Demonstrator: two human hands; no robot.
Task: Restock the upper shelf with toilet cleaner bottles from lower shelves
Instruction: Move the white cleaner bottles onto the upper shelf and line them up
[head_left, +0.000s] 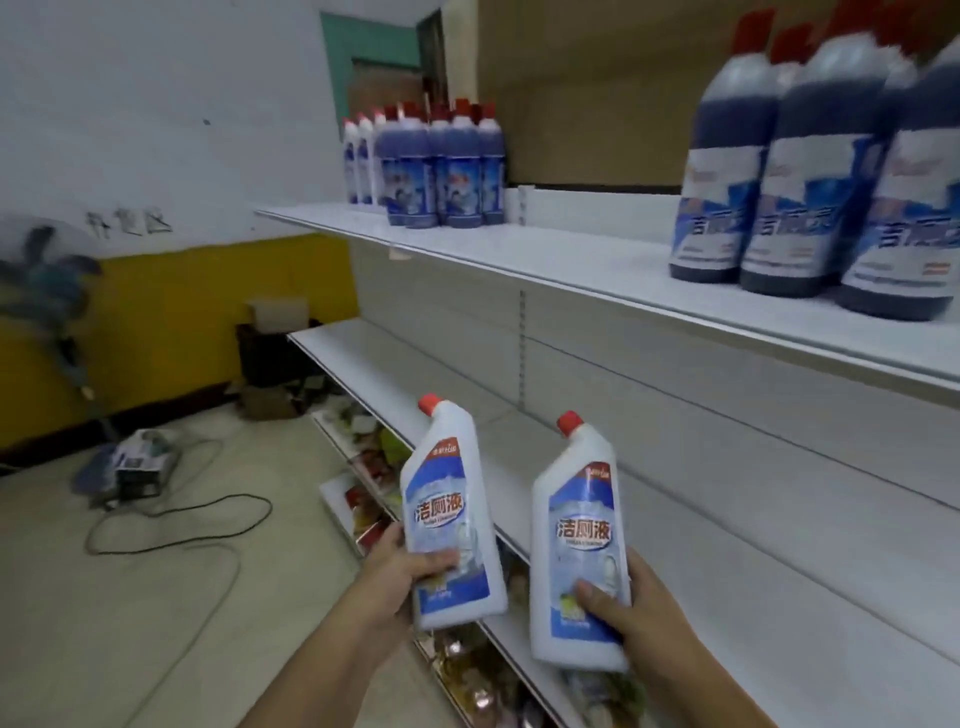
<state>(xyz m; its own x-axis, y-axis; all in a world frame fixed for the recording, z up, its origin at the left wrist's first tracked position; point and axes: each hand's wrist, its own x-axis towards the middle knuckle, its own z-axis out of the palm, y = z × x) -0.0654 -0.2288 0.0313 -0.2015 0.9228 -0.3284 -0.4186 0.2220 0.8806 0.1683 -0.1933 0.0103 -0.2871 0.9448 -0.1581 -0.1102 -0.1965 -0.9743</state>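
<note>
I hold two white toilet cleaner bottles with red caps and blue labels, both upright in front of the middle shelf. My left hand grips the left bottle near its base. My right hand grips the right bottle near its base. The white upper shelf is above them, bare in its middle. A group of dark blue bottles and a few white ones stands at its far end. Three large dark blue bottles stand close at the right.
The middle shelf below is bare. Lower shelves hold mixed packaged goods. On the floor at left lie a black cable, a small box and a fan. Cartons stand by the yellow wall.
</note>
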